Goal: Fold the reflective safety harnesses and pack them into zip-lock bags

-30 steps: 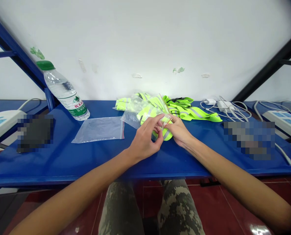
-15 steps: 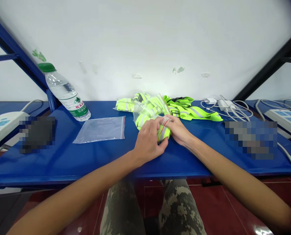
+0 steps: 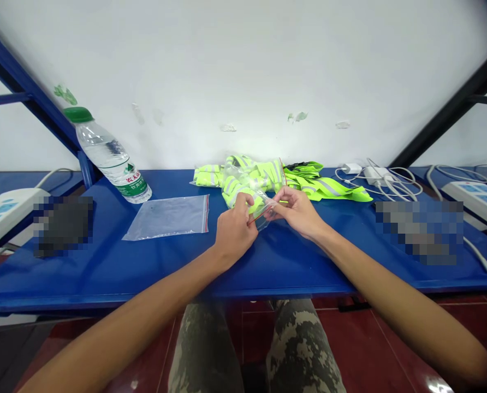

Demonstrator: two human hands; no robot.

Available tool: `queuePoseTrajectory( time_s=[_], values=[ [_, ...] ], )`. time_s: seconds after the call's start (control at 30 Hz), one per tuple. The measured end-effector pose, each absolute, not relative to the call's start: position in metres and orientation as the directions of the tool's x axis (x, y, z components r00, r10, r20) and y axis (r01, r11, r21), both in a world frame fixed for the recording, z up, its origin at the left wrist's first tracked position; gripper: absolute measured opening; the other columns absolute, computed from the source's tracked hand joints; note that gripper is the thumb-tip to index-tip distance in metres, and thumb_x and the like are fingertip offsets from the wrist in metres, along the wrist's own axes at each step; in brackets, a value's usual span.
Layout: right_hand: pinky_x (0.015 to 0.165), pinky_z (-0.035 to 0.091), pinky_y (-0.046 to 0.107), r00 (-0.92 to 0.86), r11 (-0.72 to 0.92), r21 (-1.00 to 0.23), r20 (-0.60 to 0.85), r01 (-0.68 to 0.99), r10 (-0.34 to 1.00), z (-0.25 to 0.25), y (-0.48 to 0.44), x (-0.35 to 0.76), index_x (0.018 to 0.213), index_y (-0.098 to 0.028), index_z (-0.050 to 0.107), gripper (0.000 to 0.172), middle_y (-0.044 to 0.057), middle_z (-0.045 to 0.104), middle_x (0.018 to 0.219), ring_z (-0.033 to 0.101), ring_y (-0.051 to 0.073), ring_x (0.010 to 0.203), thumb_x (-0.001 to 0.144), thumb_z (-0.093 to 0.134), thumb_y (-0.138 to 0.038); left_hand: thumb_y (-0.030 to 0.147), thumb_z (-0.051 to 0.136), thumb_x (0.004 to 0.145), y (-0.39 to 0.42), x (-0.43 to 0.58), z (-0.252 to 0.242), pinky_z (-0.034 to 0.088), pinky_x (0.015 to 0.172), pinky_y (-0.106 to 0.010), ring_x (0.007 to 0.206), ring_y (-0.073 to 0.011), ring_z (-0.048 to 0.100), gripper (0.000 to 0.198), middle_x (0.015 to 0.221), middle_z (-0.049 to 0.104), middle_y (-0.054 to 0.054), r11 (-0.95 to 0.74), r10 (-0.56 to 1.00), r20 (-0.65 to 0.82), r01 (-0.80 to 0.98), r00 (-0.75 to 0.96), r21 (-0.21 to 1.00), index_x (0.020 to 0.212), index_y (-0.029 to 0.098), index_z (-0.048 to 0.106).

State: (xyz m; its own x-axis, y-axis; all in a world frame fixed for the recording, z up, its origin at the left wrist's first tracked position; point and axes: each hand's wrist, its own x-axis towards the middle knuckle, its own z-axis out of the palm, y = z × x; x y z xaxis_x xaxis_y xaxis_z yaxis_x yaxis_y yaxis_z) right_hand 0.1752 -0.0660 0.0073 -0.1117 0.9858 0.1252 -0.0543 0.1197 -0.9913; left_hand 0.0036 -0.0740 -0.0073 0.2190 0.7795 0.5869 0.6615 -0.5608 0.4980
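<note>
Near middle of the blue counter (image 3: 178,278): both hands on one clear bag (image 3: 260,202), just in front of a bright pile. Left hand (image 3: 236,232) curled, gripping the bag by its near left part, close to a red strip; right hand (image 3: 296,212) narrow, thumb and fingers pinching the clear plastic at its right. Yellow-green cloth with grey stripes shows through the plastic, so filling looks mostly done; whether the mouth is sealed, cannot tell. Just beyond, more bagged cloth (image 3: 270,173) with a red edge; bags overlap, count unclear. Far right of the hands, loose cloth (image 3: 329,190) lies outside any bag, apparently unpacked. To the left, a flat bag (image 3: 170,215) with red-edged mouth looks unfilled, bottle (image 3: 123,166) behind it. White cables (image 3: 395,185) at far right, apart from the work.
</note>
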Motion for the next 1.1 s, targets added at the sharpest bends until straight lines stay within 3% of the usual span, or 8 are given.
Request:
queuePoseTrajectory(
  time_s=[0.17, 0.33, 0.47, 0.57, 0.67, 0.8, 0.93, 1.1],
  values=[
    [0.066, 0.056, 0.031, -0.168, 0.163, -0.986, 0.154, 0.044, 0.974, 0.000, -0.068, 0.172, 0.079, -0.021, 0.053, 0.038, -0.001, 0.063, 0.073, 0.065, 0.015, 0.066, 0.070, 0.080, -0.047, 0.008, 0.059, 0.076, -0.073, 0.007, -0.005, 0.030, 0.052, -0.023, 0.047, -0.0087, 0.039, 0.026, 0.057, 0.035, 0.011, -0.624, 0.717, 0.680, 0.574, 0.152, 0.530, 0.092, 0.022, 0.042],
    [0.071, 0.055, 0.030, -0.117, 0.234, -0.969, 0.224, 0.081, 0.968, 0.001, -0.067, 0.173, 0.088, -0.022, 0.052, 0.035, 0.001, 0.061, 0.092, 0.063, 0.015, 0.079, 0.074, 0.076, -0.043, 0.018, 0.061, 0.082, -0.081, 0.012, -0.006, 0.046, 0.066, -0.024, 0.063, -0.0105, 0.053, 0.023, 0.071, 0.049, 0.005, -0.739, 0.640, 0.737, 0.437, 0.219, 0.512, 0.098, 0.022, 0.044],
    [0.077, 0.056, 0.031, -0.189, 0.186, -0.982, 0.176, 0.037, 0.966, 0.000, -0.067, 0.178, 0.106, -0.024, 0.047, 0.057, 0.001, 0.059, 0.101, 0.065, 0.015, 0.085, 0.064, 0.083, -0.039, 0.008, 0.053, 0.079, -0.069, 0.004, -0.006, 0.052, 0.085, -0.032, 0.089, -0.0165, 0.060, 0.029, 0.093, 0.058, -0.004, -0.743, 0.639, 0.741, 0.415, 0.207, 0.524, 0.105, 0.021, 0.047],
    [0.081, 0.057, 0.034, -0.167, 0.148, -0.987, 0.138, 0.054, 0.976, -0.004, -0.065, 0.178, 0.117, -0.025, 0.043, 0.076, 0.002, 0.059, 0.105, 0.066, 0.017, 0.086, 0.058, 0.088, -0.039, 0.006, 0.053, 0.076, -0.044, -0.012, -0.005, 0.043, 0.105, -0.047, 0.117, -0.0258, 0.053, 0.042, 0.117, 0.057, -0.012, -0.635, 0.664, 0.745, 0.577, 0.068, 0.513, 0.116, 0.018, 0.048],
    [0.080, 0.057, 0.036, -0.102, 0.151, -0.974, 0.135, 0.167, 0.986, -0.010, -0.063, 0.172, 0.120, -0.023, 0.043, 0.080, 0.005, 0.061, 0.109, 0.066, 0.020, 0.089, 0.057, 0.088, -0.039, 0.018, 0.063, 0.077, -0.023, -0.029, -0.004, 0.035, 0.111, -0.055, 0.131, -0.0330, 0.046, 0.063, 0.134, 0.049, -0.020, -0.483, 0.791, 0.611, 0.636, 0.021, 0.602, 0.135, 0.014, 0.038],
    [0.078, 0.057, 0.036, -0.071, 0.174, -0.956, 0.162, 0.234, 0.984, -0.012, -0.060, 0.165, 0.118, -0.023, 0.047, 0.071, 0.005, 0.066, 0.100, 0.066, 0.020, 0.085, 0.061, 0.086, -0.036, 0.034, 0.068, 0.080, -0.013, -0.039, -0.003, 0.039, 0.107, -0.055, 0.126, -0.0341, 0.052, 0.077, 0.135, 0.052, -0.024, -0.373, 0.901, 0.427, 0.640, 0.076, 0.672, 0.144, 0.011, 0.032],
    [0.072, 0.057, 0.034, -0.030, 0.114, -0.993, 0.113, 0.025, 0.993, -0.004, -0.058, 0.173, 0.114, -0.022, 0.050, 0.070, 0.001, 0.067, 0.088, 0.066, 0.017, 0.073, 0.057, 0.088, -0.033, 0.052, 0.070, 0.079, -0.012, -0.041, 0.002, 0.046, 0.100, -0.051, 0.115, -0.0317, 0.059, 0.081, 0.132, 0.056, -0.022, -0.313, 0.920, 0.391, 0.608, 0.005, 0.730, 0.143, 0.015, 0.038],
    [0.069, 0.055, 0.031, 0.010, 0.110, -0.976, 0.110, -0.190, 0.994, 0.008, -0.056, 0.189, 0.108, -0.019, 0.058, 0.070, -0.002, 0.066, 0.077, 0.064, 0.014, 0.069, 0.047, 0.093, -0.029, 0.064, 0.057, 0.087, -0.007, -0.044, 0.006, 0.048, 0.095, -0.047, 0.101, -0.0263, 0.065, 0.079, 0.112, 0.067, -0.015, -0.253, 0.961, 0.275, 0.372, -0.007, 0.893, 0.146, 0.016, 0.036]
  ],
)
